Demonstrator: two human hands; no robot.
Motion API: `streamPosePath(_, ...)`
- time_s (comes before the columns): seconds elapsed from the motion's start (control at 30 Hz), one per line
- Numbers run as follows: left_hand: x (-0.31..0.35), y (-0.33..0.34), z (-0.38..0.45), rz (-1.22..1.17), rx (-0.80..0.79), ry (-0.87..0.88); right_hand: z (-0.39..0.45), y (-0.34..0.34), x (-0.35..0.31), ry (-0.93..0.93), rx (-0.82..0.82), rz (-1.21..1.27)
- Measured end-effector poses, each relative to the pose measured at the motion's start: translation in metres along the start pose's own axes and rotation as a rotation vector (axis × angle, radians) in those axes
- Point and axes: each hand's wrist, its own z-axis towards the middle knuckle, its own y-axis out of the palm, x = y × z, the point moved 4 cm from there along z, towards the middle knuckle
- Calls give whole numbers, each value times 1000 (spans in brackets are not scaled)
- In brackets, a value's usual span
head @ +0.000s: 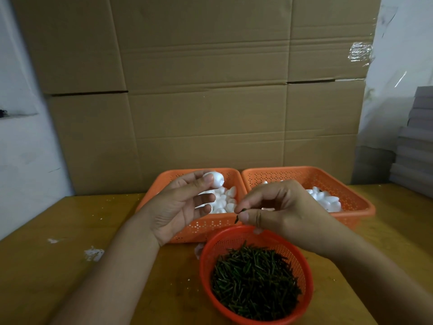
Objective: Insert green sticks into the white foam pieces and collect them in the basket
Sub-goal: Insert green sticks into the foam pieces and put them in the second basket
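My left hand [185, 205] pinches a white egg-shaped foam piece [216, 178] between thumb and forefinger, raised above the left orange basket [203, 227]. A short way to its right, my right hand [278, 207] pinches a short green stick [238, 216] at its fingertips; the stick's tip points down and left, apart from the foam piece. Below the hands, a round red basket [304, 266] holds a heap of green sticks [255, 282]. Loose white foam pieces [225, 199] lie in the left orange basket, and more foam pieces [328, 199] lie in the right orange basket [351, 195].
All three baskets stand on a wooden table [70, 254] with white foam crumbs [93, 253] on its left part. A wall of large cardboard boxes [206, 102] rises right behind the baskets. Grey stacked sheets [414, 146] sit at the far right.
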Motion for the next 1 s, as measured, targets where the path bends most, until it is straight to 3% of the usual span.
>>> streamPosePath(0.1,0,0,1,-10,12,-2,1,3,-2,72,10,326)
streamPosePath(0.2,-1,-1,1,-20,25,-5,4,3,5,173,171,734)
streamPosePath(0.3,-1,-1,1,-12,22,-5,5,3,11,230,323,918)
streamPosePath(0.47,-1,-1,0,-28,30,-10,3,4,20,284,414,694)
streamPosePath(0.63,1,2,-2,6,14,-2,-2,3,17,215,474,385)
streamPosePath(1.0,2,9,-4,83,24,3,-1,4,14,137,506,297)
